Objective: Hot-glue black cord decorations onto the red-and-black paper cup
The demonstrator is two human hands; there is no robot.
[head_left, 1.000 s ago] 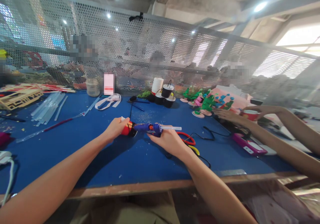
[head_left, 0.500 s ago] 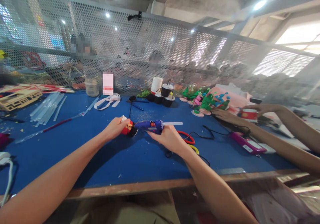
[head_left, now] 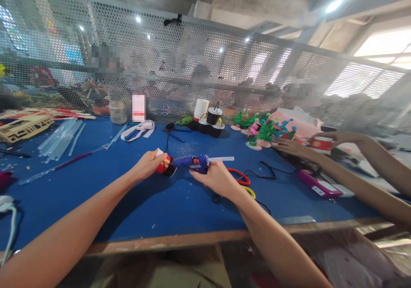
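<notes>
Blue plastic makes up the glue gun (head_left: 194, 164), which the right hand (head_left: 221, 177) holds. That hand is curled around the handle, but most of its fingers are hidden. The gun points left at a small red cup (head_left: 163, 165). The left hand (head_left: 150, 164) pinches the cup between its thumb and fingers. So the cup is just left of the glue gun, tipped on its side over the blue table (head_left: 122, 213), with its black end facing the gun's tip. I cannot tell if they touch. A clear glue stick (head_left: 224, 158) pokes out of the back of the glue gun.

Just right of the glue gun, past the hand, lie a red loop (head_left: 248, 178), a yellow loop (head_left: 251, 191) and a black cord (head_left: 272, 172). Far right of the glue gun is a purple box (head_left: 316, 184). Another person's arms reach over there. One of their hands (head_left: 345, 138) is at a red and white cup (head_left: 322, 144), and the other (head_left: 290, 146) is near some little green plants (head_left: 266, 133).

Behind the glue gun, near a mesh screen (head_left: 160, 87), stand small black and white pots (head_left: 214, 117). Left of the glue gun and farther back are a white ribbon (head_left: 126, 135), a jar (head_left: 118, 112) and a pile of clear sticks (head_left: 61, 139).
</notes>
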